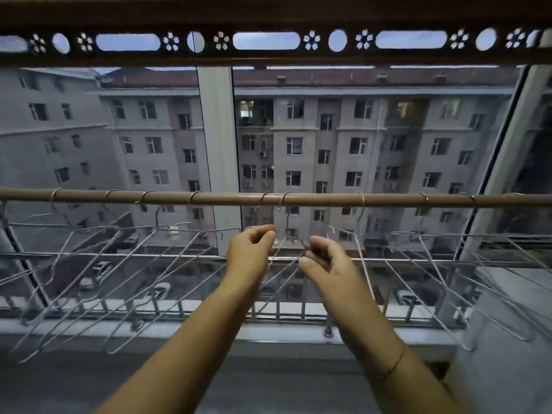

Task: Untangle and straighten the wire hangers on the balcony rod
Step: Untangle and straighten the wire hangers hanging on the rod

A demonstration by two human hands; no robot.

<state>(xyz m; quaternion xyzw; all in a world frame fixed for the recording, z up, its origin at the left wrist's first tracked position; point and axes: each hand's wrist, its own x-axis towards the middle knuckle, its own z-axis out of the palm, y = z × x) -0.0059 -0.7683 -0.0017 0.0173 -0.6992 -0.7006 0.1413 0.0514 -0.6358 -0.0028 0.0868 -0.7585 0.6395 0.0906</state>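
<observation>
There is a single head-worn wide-angle view, looking straight out through the balcony window and slightly down. The brown rod [298, 199] crosses the frame at arm's reach, both forearms rising from the bottom edge, and the apartment block [328, 138] stands far beyond.

Support: brown rod [298, 199], running level across the window.
Hanging on it: wire hangers [143, 258], hooked along its length, perhaps ten; several overlap.

Apartment blocks beyond the balcony glass

A grey apartment block [328, 138] faces the window frame [216, 144]; what seem parked cars [100, 268] sit below the railing [179, 256].
</observation>
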